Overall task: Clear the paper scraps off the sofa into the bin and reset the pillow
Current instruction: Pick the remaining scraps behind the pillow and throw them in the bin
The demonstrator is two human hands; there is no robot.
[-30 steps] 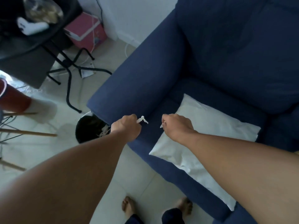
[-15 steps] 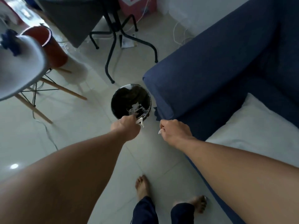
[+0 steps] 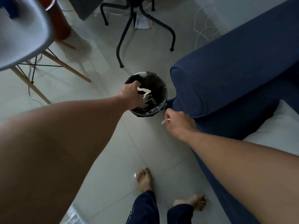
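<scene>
The blue sofa point(image 3: 234, 75) fills the right side, with the white pillow point(image 3: 278, 131) lying on its seat. Beside the sofa arm, the bin point(image 3: 163, 88) stands on the floor; the left hand point(image 3: 131, 96) is over its mouth, fingers loose around a dangling scrap point(image 3: 144, 91). The right hand point(image 3: 178, 123), near the bin, pinches a sliver point(image 3: 164, 121).

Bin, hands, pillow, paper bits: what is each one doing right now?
Bin: upright, open, lined, scraps inside.
Left hand: over the bin, paper strip at its fingers.
Right hand: beside the bin, pinching a small scrap.
Pillow: lying on the sofa.
</scene>
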